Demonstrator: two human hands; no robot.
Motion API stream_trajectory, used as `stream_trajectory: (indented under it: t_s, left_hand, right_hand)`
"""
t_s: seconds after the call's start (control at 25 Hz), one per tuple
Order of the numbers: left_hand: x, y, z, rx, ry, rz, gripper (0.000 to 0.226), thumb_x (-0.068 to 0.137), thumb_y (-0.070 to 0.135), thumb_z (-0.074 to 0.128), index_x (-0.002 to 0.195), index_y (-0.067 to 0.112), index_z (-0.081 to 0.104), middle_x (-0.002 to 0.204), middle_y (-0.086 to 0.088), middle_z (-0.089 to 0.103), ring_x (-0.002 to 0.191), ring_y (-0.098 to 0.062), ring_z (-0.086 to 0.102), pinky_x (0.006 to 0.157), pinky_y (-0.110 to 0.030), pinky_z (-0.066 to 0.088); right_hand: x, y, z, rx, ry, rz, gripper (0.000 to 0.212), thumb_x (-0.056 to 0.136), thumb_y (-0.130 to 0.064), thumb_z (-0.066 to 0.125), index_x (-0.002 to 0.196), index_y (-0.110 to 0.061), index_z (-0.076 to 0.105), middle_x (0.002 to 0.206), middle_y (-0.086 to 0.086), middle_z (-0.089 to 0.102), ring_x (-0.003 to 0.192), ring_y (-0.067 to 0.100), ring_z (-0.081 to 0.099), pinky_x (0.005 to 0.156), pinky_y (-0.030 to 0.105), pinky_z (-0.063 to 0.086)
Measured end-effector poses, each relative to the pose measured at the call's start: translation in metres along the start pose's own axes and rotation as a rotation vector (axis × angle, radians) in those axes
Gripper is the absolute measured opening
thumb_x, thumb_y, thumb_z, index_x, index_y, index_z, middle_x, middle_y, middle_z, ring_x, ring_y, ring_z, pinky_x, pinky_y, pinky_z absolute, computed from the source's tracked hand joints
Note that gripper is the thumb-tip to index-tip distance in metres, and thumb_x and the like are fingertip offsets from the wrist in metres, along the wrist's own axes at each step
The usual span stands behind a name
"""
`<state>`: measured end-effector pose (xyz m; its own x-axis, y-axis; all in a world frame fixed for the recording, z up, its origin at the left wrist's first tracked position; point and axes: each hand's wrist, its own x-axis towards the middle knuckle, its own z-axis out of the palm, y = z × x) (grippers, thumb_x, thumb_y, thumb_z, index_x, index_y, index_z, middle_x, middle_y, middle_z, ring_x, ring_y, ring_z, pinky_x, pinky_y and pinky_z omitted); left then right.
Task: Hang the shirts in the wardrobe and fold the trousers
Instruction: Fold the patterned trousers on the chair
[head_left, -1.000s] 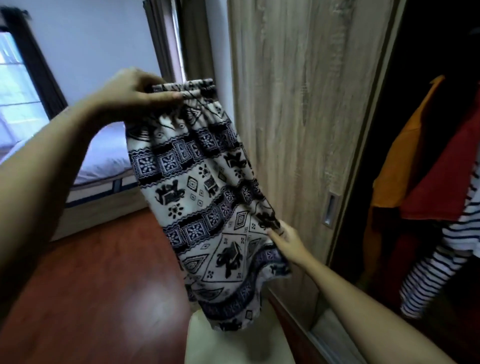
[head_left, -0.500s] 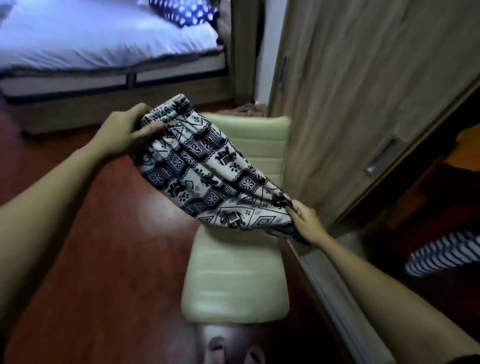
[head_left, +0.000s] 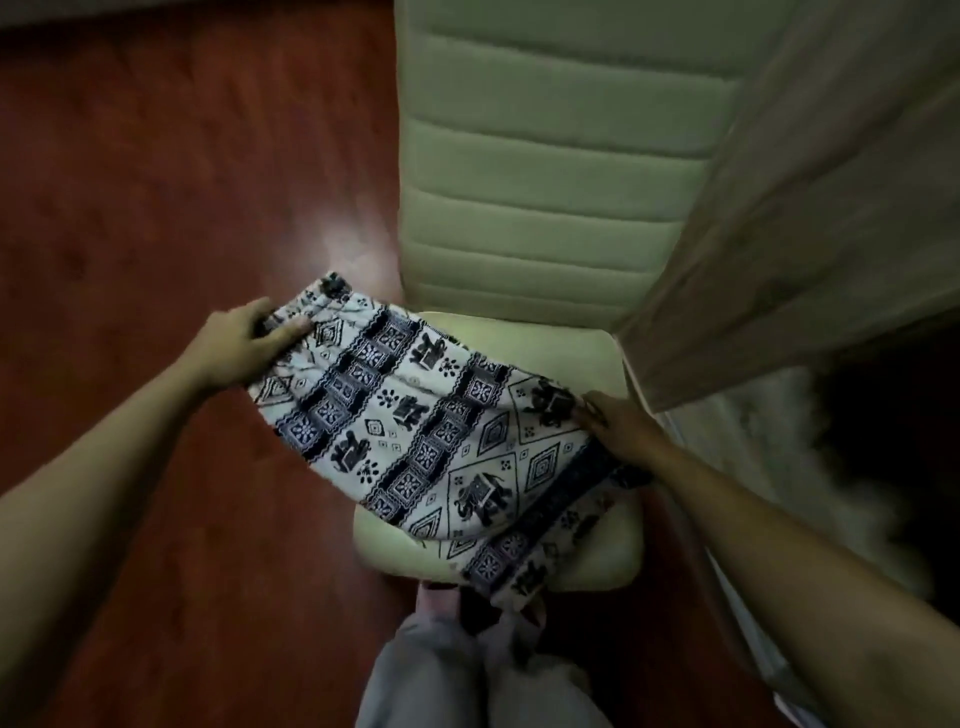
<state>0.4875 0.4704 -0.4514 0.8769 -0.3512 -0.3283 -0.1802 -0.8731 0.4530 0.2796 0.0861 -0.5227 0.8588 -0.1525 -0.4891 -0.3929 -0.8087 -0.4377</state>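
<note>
The dark red wooden floor (head_left: 156, 208) fills the left half of the view. A pale padded chair (head_left: 545, 156) stands on it, its ribbed back towards the top and its seat below the hands. A wood-grain wardrobe door (head_left: 810, 218) slants down the right side and ends just beside the seat's right rear corner.

The patterned trousers (head_left: 431, 431), white with dark bands of squares, diamonds and elephants, stretch slantwise across the seat between the two hands. Their gathered waistband end reaches out past the seat's left edge, over the floor. The middle of the cloth covers most of the seat, and the far end droops over the seat's front edge near the right front corner.

The person's legs (head_left: 441, 675), in grey cloth, stand at the bottom of the view, just in front of the seat's front edge.

The left hand (head_left: 244, 343) grips the waistband end beyond the left edge of the seat, thumb pressed flat on top of the cloth and fingers curled under it. The right hand (head_left: 618, 431) is near the seat's right edge, its fingers closed on the trousers' side edge. The cloth runs from the left hand's grip rightwards to the right hand, then hangs below it.
</note>
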Motion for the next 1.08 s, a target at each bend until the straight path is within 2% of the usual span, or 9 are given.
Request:
stream_trajectory:
  t_s: [0.16, 0.4, 0.56, 0.64, 0.8, 0.88, 0.96, 1.04, 1.08]
  left_hand:
    - [0.036, -0.063, 0.087, 0.042, 0.054, -0.118, 0.056, 0.079, 0.070, 0.036, 0.082, 0.014, 0.046, 0.067, -0.012, 0.061, 0.061, -0.027, 0.060, 0.060, -0.035, 0.050]
    - [0.064, -0.083, 0.104, 0.054, 0.079, -0.183, 0.054, 0.082, 0.073, 0.036, 0.080, 0.019, 0.042, 0.075, -0.017, 0.064, 0.076, -0.035, 0.062, 0.074, -0.047, 0.054]
    - [0.061, -0.075, 0.093, -0.084, 0.013, -0.165, 0.057, 0.082, 0.067, 0.047, 0.081, 0.010, 0.053, 0.072, -0.013, 0.066, 0.065, -0.027, 0.063, 0.070, -0.041, 0.054]
    - [0.058, -0.073, 0.094, -0.099, -0.006, -0.142, 0.052, 0.085, 0.057, 0.052, 0.081, 0.006, 0.057, 0.073, -0.012, 0.066, 0.065, -0.025, 0.060, 0.067, -0.034, 0.048]
    - [0.050, -0.078, 0.102, -0.078, -0.027, -0.131, 0.055, 0.089, 0.057, 0.044, 0.085, 0.004, 0.057, 0.075, -0.012, 0.064, 0.072, -0.029, 0.060, 0.066, -0.032, 0.044]
    - [0.047, -0.080, 0.107, -0.069, 0.000, -0.164, 0.057, 0.091, 0.059, 0.039, 0.083, 0.005, 0.054, 0.078, -0.016, 0.064, 0.074, -0.032, 0.059, 0.069, -0.038, 0.047]
    - [0.044, -0.076, 0.111, -0.057, 0.030, -0.204, 0.058, 0.092, 0.061, 0.035, 0.081, 0.006, 0.050, 0.081, -0.020, 0.063, 0.075, -0.034, 0.059, 0.070, -0.040, 0.048]
    - [0.043, -0.075, 0.114, -0.002, 0.064, -0.229, 0.064, 0.088, 0.069, 0.029, 0.082, 0.008, 0.048, 0.082, -0.021, 0.062, 0.077, -0.035, 0.059, 0.073, -0.042, 0.050]
    - [0.044, -0.076, 0.114, 0.038, 0.079, -0.245, 0.068, 0.084, 0.074, 0.023, 0.083, 0.010, 0.047, 0.083, -0.020, 0.062, 0.077, -0.036, 0.060, 0.075, -0.044, 0.051]
  right_hand:
    - [0.075, 0.029, 0.067, -0.007, 0.151, 0.055, 0.041, 0.096, -0.049, 0.036, 0.112, -0.016, 0.056, 0.113, 0.013, 0.064, 0.099, 0.030, 0.060, 0.070, 0.035, 0.043]
    - [0.078, 0.054, 0.076, -0.124, 0.357, 0.076, 0.048, 0.088, -0.062, 0.039, 0.101, -0.018, 0.052, 0.084, 0.008, 0.068, 0.074, 0.028, 0.065, 0.056, 0.029, 0.040]
    - [0.051, 0.071, 0.074, -0.009, 0.261, 0.114, 0.036, 0.090, -0.040, 0.054, 0.108, -0.009, 0.049, 0.087, 0.012, 0.065, 0.079, 0.030, 0.064, 0.048, 0.026, 0.030]
    - [0.058, 0.070, 0.066, 0.066, 0.287, 0.144, 0.029, 0.090, -0.024, 0.059, 0.108, -0.004, 0.048, 0.096, 0.014, 0.062, 0.087, 0.031, 0.061, 0.055, 0.028, 0.035]
    - [0.066, 0.036, 0.069, -0.182, 0.617, 0.159, 0.044, 0.083, -0.009, 0.065, 0.123, 0.002, 0.051, 0.119, 0.024, 0.055, 0.107, 0.041, 0.053, 0.092, 0.047, 0.041]
    - [0.048, -0.007, 0.097, 0.008, 0.554, 0.105, 0.051, 0.092, -0.018, 0.053, 0.138, -0.003, 0.037, 0.142, 0.018, 0.040, 0.130, 0.035, 0.037, 0.109, 0.044, 0.028]
    - [0.027, -0.041, 0.141, 0.089, 0.346, 0.045, 0.066, 0.097, -0.039, 0.037, 0.149, -0.010, 0.008, 0.159, 0.008, 0.004, 0.145, 0.022, 0.004, 0.118, 0.040, 0.008]
    - [0.011, -0.047, 0.180, -0.040, 0.180, 0.038, 0.079, 0.090, -0.063, 0.016, 0.144, -0.020, -0.023, 0.152, 0.000, -0.032, 0.141, 0.013, -0.026, 0.116, 0.043, -0.013]
    - [0.006, -0.040, 0.190, -0.106, 0.135, 0.064, 0.082, 0.083, -0.071, 0.009, 0.141, -0.027, -0.029, 0.148, -0.003, -0.039, 0.138, 0.012, -0.032, 0.112, 0.047, -0.020]
